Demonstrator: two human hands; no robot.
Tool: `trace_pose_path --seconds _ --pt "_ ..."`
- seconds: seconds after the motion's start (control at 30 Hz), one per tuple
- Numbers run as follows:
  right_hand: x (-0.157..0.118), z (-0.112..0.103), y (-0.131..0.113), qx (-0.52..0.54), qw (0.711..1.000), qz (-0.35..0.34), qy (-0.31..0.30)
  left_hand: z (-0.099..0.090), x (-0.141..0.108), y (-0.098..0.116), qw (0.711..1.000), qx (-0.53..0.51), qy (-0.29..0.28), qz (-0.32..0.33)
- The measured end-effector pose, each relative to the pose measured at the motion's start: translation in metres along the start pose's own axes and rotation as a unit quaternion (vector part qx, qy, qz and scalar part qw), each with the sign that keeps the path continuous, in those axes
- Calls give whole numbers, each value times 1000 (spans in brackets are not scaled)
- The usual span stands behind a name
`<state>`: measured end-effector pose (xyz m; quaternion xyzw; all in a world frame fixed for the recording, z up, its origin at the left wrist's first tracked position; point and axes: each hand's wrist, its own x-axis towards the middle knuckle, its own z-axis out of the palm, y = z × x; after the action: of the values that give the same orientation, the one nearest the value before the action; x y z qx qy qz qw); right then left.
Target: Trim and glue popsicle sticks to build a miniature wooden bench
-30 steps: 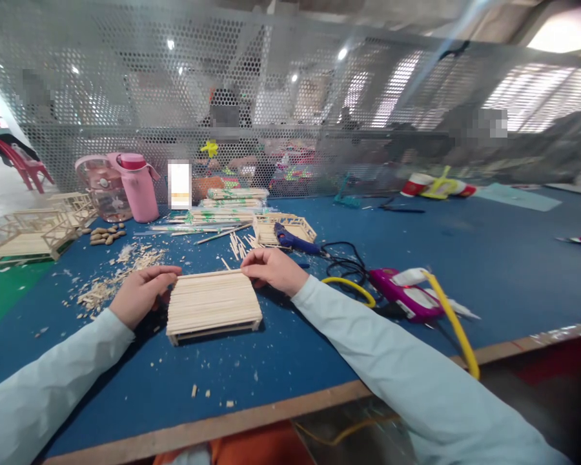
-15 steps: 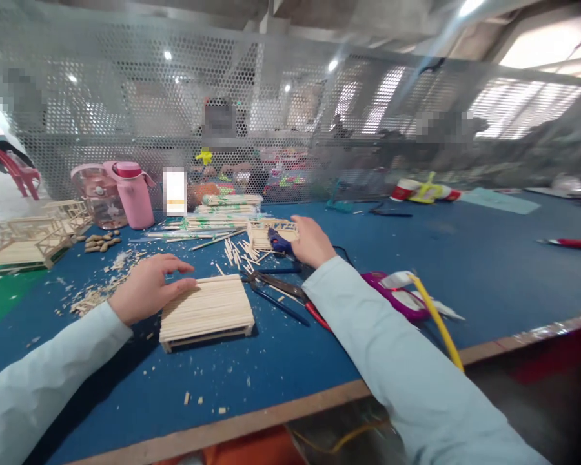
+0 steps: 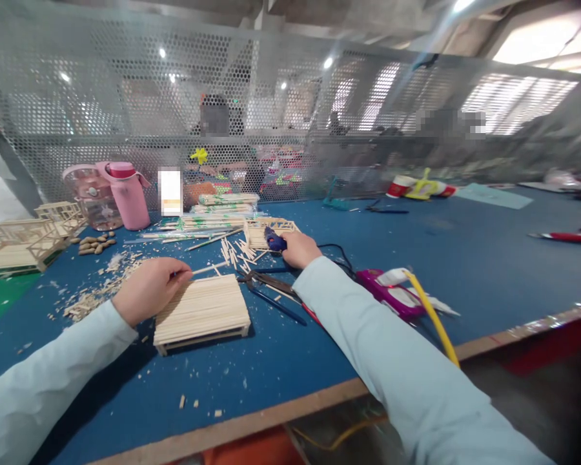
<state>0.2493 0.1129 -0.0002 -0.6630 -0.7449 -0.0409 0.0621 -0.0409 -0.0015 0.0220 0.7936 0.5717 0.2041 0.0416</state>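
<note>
In the head view, my left hand is closed, pinching a thin wooden stick above the back left corner of a small platform of wooden sticks. The platform stands on short legs on the blue table. My right hand is wrapped round the handle of a blue glue gun, in front of a small stick frame with railings. Loose short sticks lie between the two hands. Pliers with red and dark handles lie right of the platform, partly under my right sleeve.
Finished-looking stick structures, peanuts and a pink bottle stand at the left. Wrapped stick bundles lie at the back. A purple and white object is right of my forearm. Wood scraps litter the left side.
My left hand has gone from open over the platform to pinching a stick. My right hand has closed round the glue gun's handle and come slightly lower.
</note>
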Motion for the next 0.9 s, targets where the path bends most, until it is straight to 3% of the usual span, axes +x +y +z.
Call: trace_pose_path --seconds 0.1,0.2,0.27,0.37,0.43,0.47,0.53,0.63,0.77,0.9 --pt "1 2 0 7 1000 4 16 -1 -6 -11 985 -83 126 -82" --pt "1 2 1 13 999 18 34 2 -15 -28 940 -218 207 -158" --pt "1 -1 2 26 997 20 64 7 -20 -37 889 -342 206 -227" --pt "-3 -10 0 87 985 5 151 16 -27 -44 785 -510 145 -320" --pt "-9 -21 -8 179 967 -25 179 20 -29 -43 744 -563 102 -344" --pt "-13 -27 -14 237 956 -47 165 21 -29 -42 734 -578 85 -345" --pt "-23 -40 -32 338 932 -110 71 22 -30 -39 725 -596 68 -338" --pt "-37 -55 -62 358 908 -214 -40 22 -29 -38 726 -601 84 -324" --pt "-45 -65 -92 315 887 -328 -83 20 -29 -42 732 -584 126 -327" --pt "-46 -69 -104 292 883 -357 -91 20 -29 -43 746 -567 125 -326"
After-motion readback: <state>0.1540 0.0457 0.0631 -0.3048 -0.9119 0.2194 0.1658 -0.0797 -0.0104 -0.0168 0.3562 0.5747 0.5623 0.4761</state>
